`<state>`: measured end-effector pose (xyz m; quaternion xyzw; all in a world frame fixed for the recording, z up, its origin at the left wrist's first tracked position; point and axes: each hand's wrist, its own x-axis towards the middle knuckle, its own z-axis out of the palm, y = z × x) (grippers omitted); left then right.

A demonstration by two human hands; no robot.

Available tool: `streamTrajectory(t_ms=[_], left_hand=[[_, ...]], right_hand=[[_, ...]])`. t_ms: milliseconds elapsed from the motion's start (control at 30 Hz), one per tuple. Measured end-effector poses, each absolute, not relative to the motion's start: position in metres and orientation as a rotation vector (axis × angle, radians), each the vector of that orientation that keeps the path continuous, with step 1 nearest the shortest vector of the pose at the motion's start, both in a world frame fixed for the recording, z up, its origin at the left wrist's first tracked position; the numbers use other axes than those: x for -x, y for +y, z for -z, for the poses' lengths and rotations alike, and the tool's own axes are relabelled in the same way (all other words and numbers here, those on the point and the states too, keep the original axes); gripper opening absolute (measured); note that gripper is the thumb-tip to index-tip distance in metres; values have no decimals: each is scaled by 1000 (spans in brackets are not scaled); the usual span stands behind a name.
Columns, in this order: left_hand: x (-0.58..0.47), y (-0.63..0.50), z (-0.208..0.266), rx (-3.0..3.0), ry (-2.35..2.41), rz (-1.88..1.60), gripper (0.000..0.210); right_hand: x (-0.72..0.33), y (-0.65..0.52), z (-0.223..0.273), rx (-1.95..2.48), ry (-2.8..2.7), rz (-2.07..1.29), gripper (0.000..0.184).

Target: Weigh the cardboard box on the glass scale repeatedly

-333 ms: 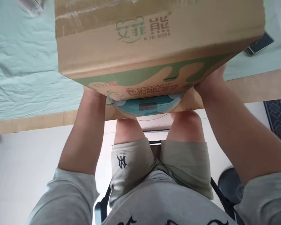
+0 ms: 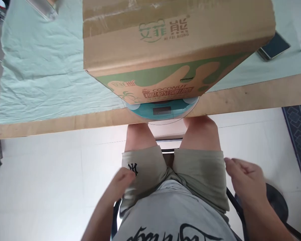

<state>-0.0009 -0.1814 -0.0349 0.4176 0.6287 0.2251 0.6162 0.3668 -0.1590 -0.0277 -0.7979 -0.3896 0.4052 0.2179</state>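
Lower frame, nearest you: your grey printed shirt (image 2: 170, 217) and olive shorts (image 2: 198, 170), with both bare knees pointing toward the table edge.

Your left hand (image 2: 122, 184), lower centre-left: loosely curled against the left leg of your shorts, holding nothing, somewhat blurred.

Your right hand (image 2: 245, 180), lower right: fingers loosely bent, empty, beside your right thigh and above a dark chair base (image 2: 278, 201). The two hands are well apart, one at each side of your lap, and neither touches the box.

Floor (image 2: 52, 180): pale, glossy tiles across the middle of the frame; a dark patterned rug (image 2: 299, 140) at the right edge.

Table (image 2: 253, 97): light wood edge running across mid-frame, covered further back by a wrinkled pale green cloth (image 2: 45, 77).

Scale (image 2: 163, 112), centre: round, teal, with a dark display window, sitting at the table's near edge.

Cardboard box (image 2: 175, 47), upper centre: brown with green print and the word COCONUT, resting on the scale and overhanging it on all sides.

Upper right, on the cloth: a dark flat phone (image 2: 274, 45). Upper left corner: a clear object, too cut off to tell.
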Motion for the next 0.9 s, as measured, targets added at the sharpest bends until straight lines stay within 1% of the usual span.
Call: streamTrajectory(t_ms=[100,167,233,333,500,900], left_hand=[[-21,-221,51,-996,1486,3,36],[-36,-219,59,-1054,1577,237,33],[-45,-207,64,-1058,1631,301,32],[-46,-193,69,-1021,1612,253,33],[-39,-197,71,-1013,1597,238,32],[-37,-191,65,-985,1576,226,38]], right_hand=[[-371,-193,47,2326,-1173,-1636,58],[-367,-192,61,2286,-1285,-1921,57],[-364,-183,71,2299,-1313,-1936,54],[-361,-173,78,2301,-1336,-1888,52],[-362,-173,78,2297,-1346,-1881,52],[-368,-165,76,2265,-1317,-1992,52]])
